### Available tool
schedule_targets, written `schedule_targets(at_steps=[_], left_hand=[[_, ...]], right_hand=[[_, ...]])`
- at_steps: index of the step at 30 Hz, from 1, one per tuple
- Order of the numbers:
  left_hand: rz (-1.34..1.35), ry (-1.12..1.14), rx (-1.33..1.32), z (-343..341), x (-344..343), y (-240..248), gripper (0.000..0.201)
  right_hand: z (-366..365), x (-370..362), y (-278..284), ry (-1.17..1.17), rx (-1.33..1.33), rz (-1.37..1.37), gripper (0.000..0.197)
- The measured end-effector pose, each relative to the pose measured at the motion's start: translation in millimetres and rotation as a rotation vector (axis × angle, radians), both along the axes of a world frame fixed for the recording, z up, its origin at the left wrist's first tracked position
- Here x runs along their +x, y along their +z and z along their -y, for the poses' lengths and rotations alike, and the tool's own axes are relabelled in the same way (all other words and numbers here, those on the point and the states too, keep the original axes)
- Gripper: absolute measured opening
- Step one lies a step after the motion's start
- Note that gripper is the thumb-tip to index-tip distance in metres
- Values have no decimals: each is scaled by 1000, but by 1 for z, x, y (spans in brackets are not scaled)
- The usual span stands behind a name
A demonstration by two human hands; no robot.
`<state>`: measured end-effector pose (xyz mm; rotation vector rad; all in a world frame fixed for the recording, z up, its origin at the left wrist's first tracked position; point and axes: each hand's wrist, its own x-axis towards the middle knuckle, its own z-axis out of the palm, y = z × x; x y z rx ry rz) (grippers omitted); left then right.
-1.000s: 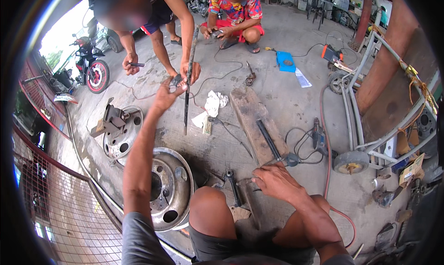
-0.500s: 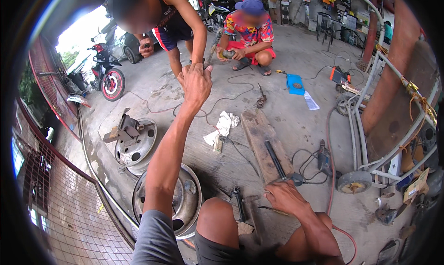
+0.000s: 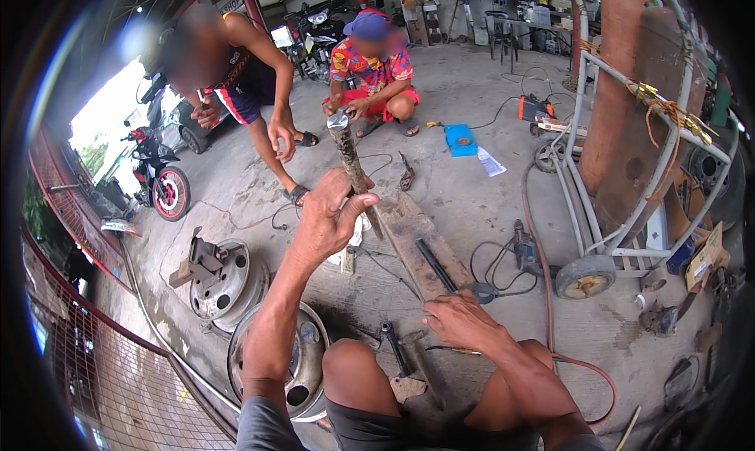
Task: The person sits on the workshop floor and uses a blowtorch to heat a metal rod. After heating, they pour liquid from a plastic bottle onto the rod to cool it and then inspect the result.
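Observation:
My left hand (image 3: 329,219) is raised before me, closed around a long, dirty metal shaft (image 3: 346,150) with a bright, shiny top end. The shaft stands tilted, its lower end over the wooden plank (image 3: 409,227). My right hand (image 3: 465,323) is low at the plank's near end, fingers curled at the lower end of a black bar (image 3: 435,264) that lies along the wood; its fingertips are partly hidden. Between my knees lie a dark ratchet-like tool (image 3: 395,347) and a hammer (image 3: 423,364).
Wheel rims (image 3: 303,357) lie to the left, one bearing a metal block (image 3: 206,261). A corded drill (image 3: 523,249), a red hose (image 3: 543,294) and a wheeled metal cart (image 3: 586,276) are at right. One person (image 3: 252,66) bends ahead; another (image 3: 370,66) squats.
My left hand has come down and nearer with the shaft. The bending person's hand, close to mine before, is now apart and lower. The view has shifted; my right hand stays by the plank.

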<state>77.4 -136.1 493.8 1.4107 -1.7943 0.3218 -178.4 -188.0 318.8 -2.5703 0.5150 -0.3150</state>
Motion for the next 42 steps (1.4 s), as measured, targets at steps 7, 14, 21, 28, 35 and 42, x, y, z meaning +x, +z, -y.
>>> schedule_targets(at_steps=[7, 14, 21, 28, 35, 42], left_hand=[[-19, -89, -18, 1, -21, 4, 26], [53, -3, -67, -1, -13, -3, 25], [588, -178, -149, -23, -25, -16, 22], [1282, -273, -221, -32, -14, -61, 30], [894, -224, -15, -64, 5, -87, 32], [-355, 234, 389, -51, 3, -98, 50]], right_hand=[[1, -6, -3, -32, -34, 120, 22], [6, 4, 11, -132, 28, 97, 32], [42, 3, 37, -71, 1223, 420, 93], [38, 84, 71, 73, 1470, 414, 83], [22, 135, 65, -61, 1257, 646, 43], [25, 122, 12, -209, 1029, 350, 55]])
